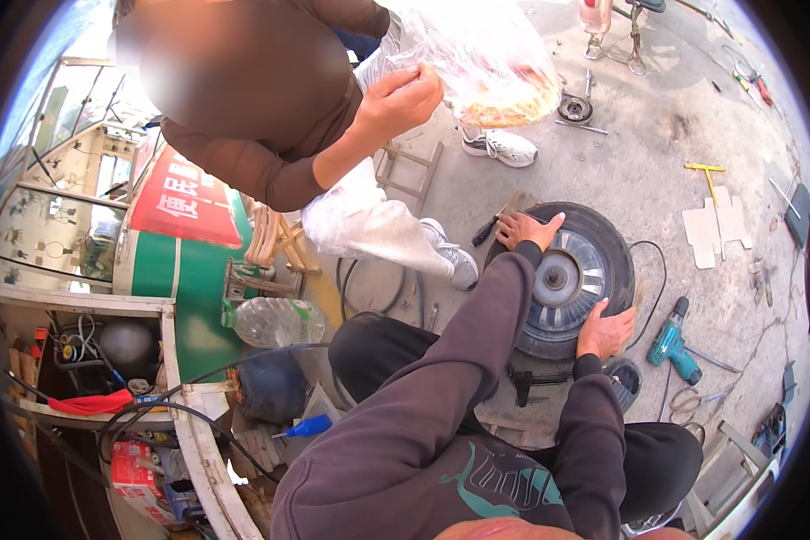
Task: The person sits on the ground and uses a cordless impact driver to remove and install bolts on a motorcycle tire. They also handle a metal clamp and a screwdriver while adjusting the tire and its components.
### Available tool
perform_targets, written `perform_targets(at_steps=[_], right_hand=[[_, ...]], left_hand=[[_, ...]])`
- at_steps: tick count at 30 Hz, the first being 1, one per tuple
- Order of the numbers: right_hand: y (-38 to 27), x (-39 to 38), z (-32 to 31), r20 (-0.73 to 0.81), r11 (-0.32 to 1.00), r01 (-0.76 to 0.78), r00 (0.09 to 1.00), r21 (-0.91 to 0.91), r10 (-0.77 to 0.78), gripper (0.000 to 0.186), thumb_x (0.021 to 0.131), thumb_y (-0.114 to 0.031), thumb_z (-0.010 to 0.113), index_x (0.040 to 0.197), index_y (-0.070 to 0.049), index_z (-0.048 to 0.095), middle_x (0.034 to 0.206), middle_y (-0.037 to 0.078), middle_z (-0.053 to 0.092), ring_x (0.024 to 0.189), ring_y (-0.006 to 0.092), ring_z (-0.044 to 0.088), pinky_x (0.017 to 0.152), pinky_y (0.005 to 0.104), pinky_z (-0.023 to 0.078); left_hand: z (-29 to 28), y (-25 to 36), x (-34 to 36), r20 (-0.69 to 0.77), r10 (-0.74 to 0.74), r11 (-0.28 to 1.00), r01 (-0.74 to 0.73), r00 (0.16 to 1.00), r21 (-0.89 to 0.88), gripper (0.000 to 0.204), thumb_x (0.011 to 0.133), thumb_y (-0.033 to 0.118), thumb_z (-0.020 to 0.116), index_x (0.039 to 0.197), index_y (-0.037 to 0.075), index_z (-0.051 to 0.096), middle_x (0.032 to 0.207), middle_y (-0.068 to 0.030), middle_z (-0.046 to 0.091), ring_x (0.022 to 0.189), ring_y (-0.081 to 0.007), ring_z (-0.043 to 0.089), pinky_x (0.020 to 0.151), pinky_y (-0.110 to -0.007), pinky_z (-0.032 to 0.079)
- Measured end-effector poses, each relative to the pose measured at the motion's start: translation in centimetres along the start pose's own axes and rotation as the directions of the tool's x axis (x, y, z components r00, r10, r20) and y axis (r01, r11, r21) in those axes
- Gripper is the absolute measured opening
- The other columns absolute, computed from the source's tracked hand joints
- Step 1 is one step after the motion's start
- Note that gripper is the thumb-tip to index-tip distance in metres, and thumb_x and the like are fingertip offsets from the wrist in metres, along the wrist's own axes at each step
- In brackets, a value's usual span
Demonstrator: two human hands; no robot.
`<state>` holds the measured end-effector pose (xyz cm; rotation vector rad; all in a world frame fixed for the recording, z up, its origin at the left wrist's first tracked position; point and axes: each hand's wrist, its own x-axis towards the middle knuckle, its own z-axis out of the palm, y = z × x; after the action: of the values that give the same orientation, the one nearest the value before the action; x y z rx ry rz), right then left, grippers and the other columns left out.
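Rubber and metal make the wheel (562, 279) look heavy and stiff: a black tyre around a bright ribbed rim with a round hub, lying flat on the concrete floor (639, 153) in front of the person's knees. The tread probably gives a sure, grippy hold, while the polished rim would likely be slicker, so the outer edge of the tyre is the sensible place to take it, with two hands opposite each other. That is how they sit now: the left hand (526, 229) rests flat with spread fingers on the far upper edge, and the right hand (605, 331) curls over the near right edge, neither one clenched.

A teal cordless drill (672, 344) lies just right of the wheel. Pale cardboard pieces (715, 229) lie farther right. To the left stands a red panel with white characters (184, 202) above green bodywork, a clear plastic bottle (277, 321) below it, and a small red-and-white box (135, 481) at the lower left. Another person's hand (398, 101) holds a clear plastic bag (486, 58).
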<state>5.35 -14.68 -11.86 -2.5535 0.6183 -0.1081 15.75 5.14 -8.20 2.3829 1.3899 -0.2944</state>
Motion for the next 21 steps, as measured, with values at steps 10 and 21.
perform_targets(at_steps=[10, 21], right_hand=[[0.2, -0.3, 0.4, 0.001, 1.0, 0.014, 1.0, -0.003, -0.014, 0.069, 0.091, -0.039, 0.066, 0.139, 0.006, 0.047, 0.129, 0.026, 0.058, 0.125, 0.0405, 0.052, 0.106, 0.047, 0.044], [0.1, -0.2, 0.1, -0.011, 0.999, 0.026, 1.0, -0.021, -0.026, 0.068, 0.091, -0.04, 0.065, 0.138, 0.007, 0.047, 0.128, 0.026, 0.059, 0.123, 0.0409, 0.053, 0.105, 0.0472, 0.044]], left_hand=[[-0.2, 0.1, 2.1, 0.127, -0.012, 0.999, 0.005, 0.992, 0.054, 0.127, 0.073, 0.072, 0.07, 0.153, -0.013, 0.019, 0.159, -0.0295, 0.025, 0.15, -0.0403, 0.018, 0.122, -0.053, 0.01], [-0.8, 0.4, 1.5, 0.209, -0.012, 0.998, -0.001, 0.978, 0.062, 0.126, 0.073, 0.063, 0.072, 0.155, -0.013, 0.013, 0.162, -0.0299, 0.018, 0.152, -0.0418, 0.011, 0.123, -0.052, 0.005]])
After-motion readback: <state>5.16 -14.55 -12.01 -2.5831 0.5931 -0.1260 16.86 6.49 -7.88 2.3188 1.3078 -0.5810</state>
